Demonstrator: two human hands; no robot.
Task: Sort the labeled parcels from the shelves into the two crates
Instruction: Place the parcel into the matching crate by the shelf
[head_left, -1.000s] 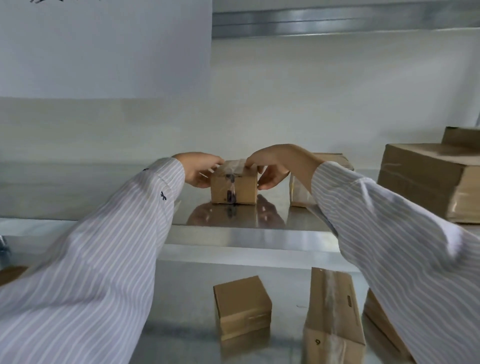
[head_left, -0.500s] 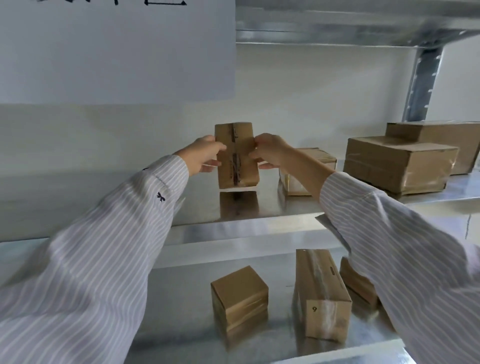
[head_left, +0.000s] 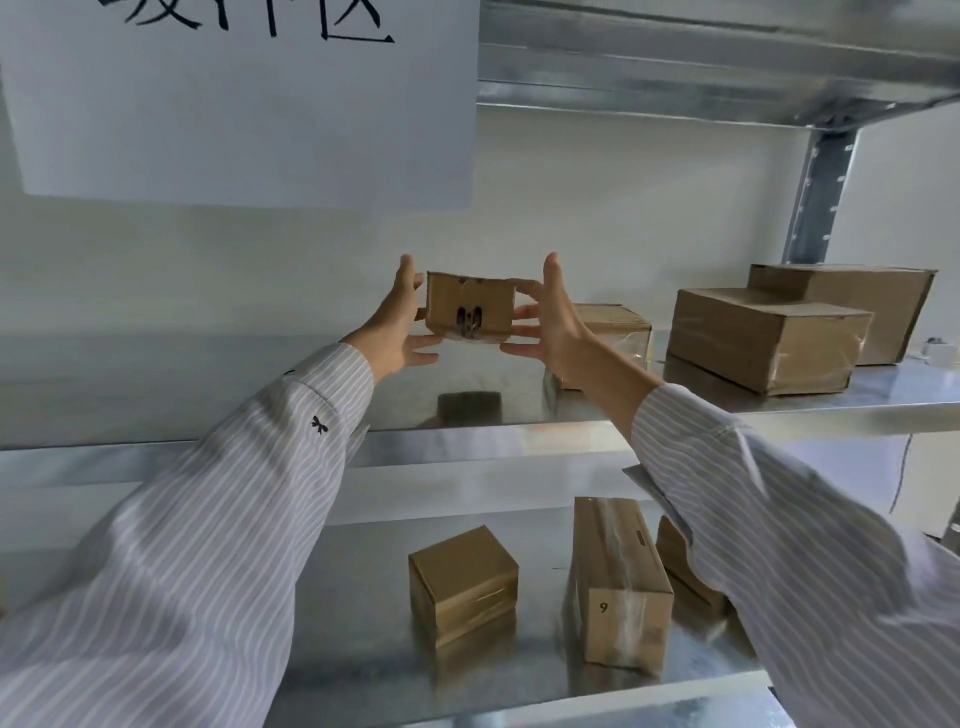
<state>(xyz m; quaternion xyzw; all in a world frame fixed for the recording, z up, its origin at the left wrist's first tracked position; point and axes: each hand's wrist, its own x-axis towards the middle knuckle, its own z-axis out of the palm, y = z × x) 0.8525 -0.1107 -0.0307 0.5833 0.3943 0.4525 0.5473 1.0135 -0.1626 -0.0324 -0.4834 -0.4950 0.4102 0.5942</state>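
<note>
A small brown cardboard parcel (head_left: 470, 307) with a dark mark on its taped front face hangs in the air above the upper metal shelf (head_left: 519, 436). My left hand (head_left: 397, 325) presses its left side and my right hand (head_left: 548, 317) presses its right side. The fingers of both hands are straight and both thumbs point up. The parcel's reflection shows on the shelf below it. No crate is in view.
On the upper shelf stand a parcel (head_left: 618, 322) behind my right hand and two large boxes (head_left: 769, 338) at the right. The lower shelf (head_left: 363, 649) bears a cube parcel (head_left: 462, 582), a long parcel marked 9 (head_left: 621, 582) and another behind my right sleeve. A white sign (head_left: 244, 104) hangs above.
The parcel has been lifted off the upper shelf and turned from standing tall to lying wide between my hands. My fingers have straightened out.
</note>
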